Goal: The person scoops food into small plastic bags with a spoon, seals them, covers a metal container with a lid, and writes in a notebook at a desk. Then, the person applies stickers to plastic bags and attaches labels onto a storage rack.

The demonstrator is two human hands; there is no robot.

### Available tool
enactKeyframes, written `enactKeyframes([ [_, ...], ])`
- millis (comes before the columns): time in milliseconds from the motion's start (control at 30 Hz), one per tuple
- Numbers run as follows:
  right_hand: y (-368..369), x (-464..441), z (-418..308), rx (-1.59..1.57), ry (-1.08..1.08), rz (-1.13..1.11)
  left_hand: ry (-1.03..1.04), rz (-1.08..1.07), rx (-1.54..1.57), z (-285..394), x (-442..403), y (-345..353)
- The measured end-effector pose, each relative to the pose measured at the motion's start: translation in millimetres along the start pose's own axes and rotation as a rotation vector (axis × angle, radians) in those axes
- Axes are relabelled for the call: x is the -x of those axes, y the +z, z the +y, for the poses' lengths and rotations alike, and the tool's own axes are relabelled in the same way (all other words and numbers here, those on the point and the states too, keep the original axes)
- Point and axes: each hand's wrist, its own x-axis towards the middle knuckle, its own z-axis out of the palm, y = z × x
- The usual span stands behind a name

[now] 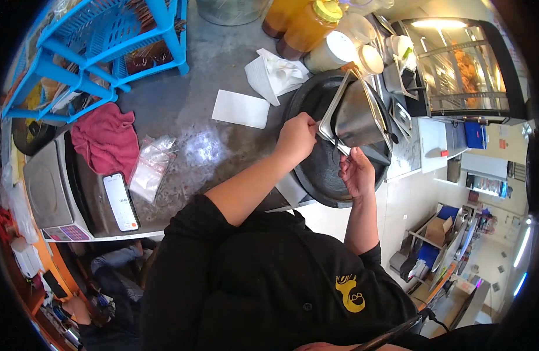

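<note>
In the head view, a shiny metal container point(358, 117) with a pale rim stands tilted on a round black tray point(322, 175). My left hand point(299, 138) is closed at the container's near left edge, its fingertips partly hidden. Below the container's lower corner, my right hand point(358, 172) has thumb and fingers pinched together. A thin dark cord or strip point(336, 146) runs down between the hands; I cannot make out which hand, if either, grips it. White paper point(240, 109) and a crumpled white napkin point(275, 75) lie left of the tray.
Sauce bottles point(307, 29) and white-lidded tubs line the back, beside a lit glass display case point(462, 67). To the left are a blue plastic rack point(114, 47), red cloth point(107, 139), plastic bags point(152, 168), phone point(121, 202) and scale point(47, 187). Another person's jeans point(114, 263) show below.
</note>
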Motion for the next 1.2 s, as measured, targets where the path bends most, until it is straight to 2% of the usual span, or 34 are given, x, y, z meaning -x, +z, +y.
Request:
enactKeyframes([
  [133, 0, 0, -1, -0.005, 0.005, -0.029, 0.319, 0.111, -0.357, 10, 0, -9],
  [333, 13, 3, -8, 0.072, -0.015, 0.075, 0.291, -0.046, -0.386, 11, -11, -20],
  [433, 18, 2, -9, 0.06, -0.053, 0.128, 0.159, -0.097, -0.114, 3, -16, -14],
  [533, 16, -1, -7, -0.024, -0.105, 0.173, -0.111, -0.155, 0.32, 17, -8, -12],
  [633, 13, -4, -10, -0.065, -0.109, 0.159, -0.171, -0.079, 0.491, 18, -5, -5],
  [733, 14, -4, -10, -0.067, -0.116, 0.165, -0.125, 0.01, 0.48, 19, 4, 1],
  [833, 17, -4, -9, -0.045, -0.128, 0.151, -0.041, 0.058, 0.363, 12, 4, 4],
  [933, 16, -6, -9, -0.031, -0.129, 0.117, 0.312, 0.201, -0.124, -3, -4, 4],
  [1033, 16, -6, -9, -0.028, -0.129, 0.105, 0.51, 0.312, -0.292, -8, -7, 4],
  [1100, 18, -5, -10, -0.022, -0.136, 0.12, 0.305, 0.202, -0.109, -7, -8, 6],
  [1200, 17, -4, -11, -0.049, -0.127, 0.14, 0.173, 0.116, 0.004, -4, -10, 7],
])
